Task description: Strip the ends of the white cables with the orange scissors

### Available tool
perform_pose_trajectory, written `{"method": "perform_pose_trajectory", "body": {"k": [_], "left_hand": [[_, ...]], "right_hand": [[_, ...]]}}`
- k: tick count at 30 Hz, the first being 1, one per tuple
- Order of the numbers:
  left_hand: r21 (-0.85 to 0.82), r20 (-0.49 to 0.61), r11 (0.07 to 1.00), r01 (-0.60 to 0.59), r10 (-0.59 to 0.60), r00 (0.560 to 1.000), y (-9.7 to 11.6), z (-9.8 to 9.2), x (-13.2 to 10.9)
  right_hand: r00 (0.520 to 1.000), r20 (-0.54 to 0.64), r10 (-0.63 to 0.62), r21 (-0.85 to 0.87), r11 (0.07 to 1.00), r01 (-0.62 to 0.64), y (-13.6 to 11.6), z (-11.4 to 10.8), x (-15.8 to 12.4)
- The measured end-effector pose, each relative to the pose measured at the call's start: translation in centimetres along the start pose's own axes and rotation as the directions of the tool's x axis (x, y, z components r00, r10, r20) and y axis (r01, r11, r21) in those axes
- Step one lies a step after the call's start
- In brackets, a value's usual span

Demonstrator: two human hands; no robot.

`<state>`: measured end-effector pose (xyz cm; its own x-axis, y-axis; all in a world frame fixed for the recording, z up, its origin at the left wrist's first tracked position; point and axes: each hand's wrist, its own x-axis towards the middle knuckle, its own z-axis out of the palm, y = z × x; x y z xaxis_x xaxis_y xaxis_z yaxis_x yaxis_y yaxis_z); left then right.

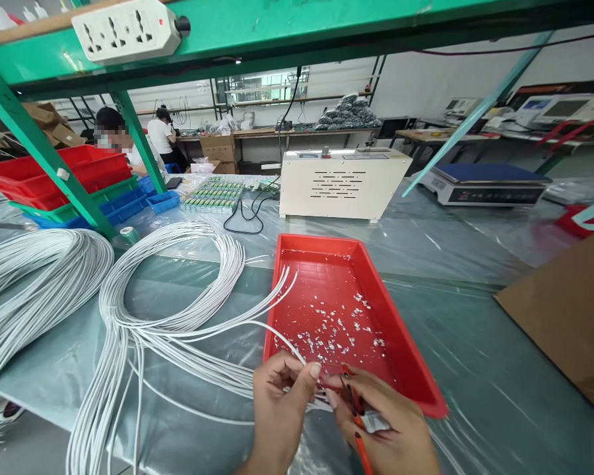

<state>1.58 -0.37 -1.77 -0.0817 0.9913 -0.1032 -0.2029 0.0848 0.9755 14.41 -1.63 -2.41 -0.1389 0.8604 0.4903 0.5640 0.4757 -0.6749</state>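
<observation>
My left hand (280,409) pinches the end of a white wire (282,340) at the near edge of a red tray (416,369). Close beside it, my right hand (389,429) grips a small tool with red handles (357,422), its jaws at the wire's end. Small white bits of wire insulation (341,330) lie scattered in the tray. The wire leads left into a large coil of white wires (168,297) spread on the plastic-covered table.
A second white wire bundle (34,284) lies at far left. A white machine box (339,183) stands behind the tray, a scale (485,183) to its right, cardboard (569,316) at right. Stacked red, green and blue bins (69,185) sit left; other people work behind.
</observation>
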Motion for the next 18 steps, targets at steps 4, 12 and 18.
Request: {"method": "perform_pose_trajectory", "body": {"k": [4,12,18], "left_hand": [[0.033,0.036,0.999,0.01,-0.011,0.999,-0.02,-0.21,0.02],[0.092,0.07,0.995,0.028,-0.034,0.997,0.05,-0.52,-0.15],[0.119,0.071,0.992,0.046,-0.055,0.996,0.02,-0.61,-0.01]], "right_hand": [[0.997,0.054,-0.049,-0.076,0.996,0.053,0.14,-0.39,0.28],[0.985,0.068,-0.16,-0.126,0.978,0.167,-0.01,-0.64,0.65],[0.969,0.055,-0.24,-0.148,0.958,0.246,-0.05,-0.74,0.87]]}}
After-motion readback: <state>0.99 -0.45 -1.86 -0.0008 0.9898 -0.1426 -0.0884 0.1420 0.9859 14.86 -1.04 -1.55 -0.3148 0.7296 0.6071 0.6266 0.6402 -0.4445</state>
